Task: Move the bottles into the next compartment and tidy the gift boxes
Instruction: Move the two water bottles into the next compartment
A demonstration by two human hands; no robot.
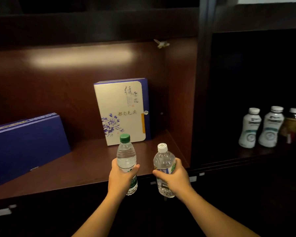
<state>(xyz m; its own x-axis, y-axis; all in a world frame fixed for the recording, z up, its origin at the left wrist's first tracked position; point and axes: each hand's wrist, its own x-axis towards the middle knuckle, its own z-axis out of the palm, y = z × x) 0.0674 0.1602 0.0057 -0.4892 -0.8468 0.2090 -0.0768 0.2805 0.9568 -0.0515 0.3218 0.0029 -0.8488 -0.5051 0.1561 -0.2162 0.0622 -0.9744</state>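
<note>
- Nearest the camera, two bare forearms are extended toward a dark wooden shelf unit (92,171).
- The left hand (121,178) is wrapped around a green-capped water bottle (126,156), held upright just above the shelf's front edge.
- The right hand (175,179) is closed around a white-capped water bottle (164,161), also upright, beside the first and near the divider (194,100).
- Farther in, a cream gift box (120,112) is stood on end toward the back right corner of the lit compartment; a blue gift box (26,144) is propped at a slant at the left, its lower part cut off by the frame.
- In the dim next compartment (246,156), three bottles (266,127) are stood near its front edge; the rightmost is hard to make out.
- A carried bottle could be knocked against the divider or the three standing bottles, since little light falls there and depth is hard to judge.
- The blue box, being tilted, could slide flat if nudged.
</note>
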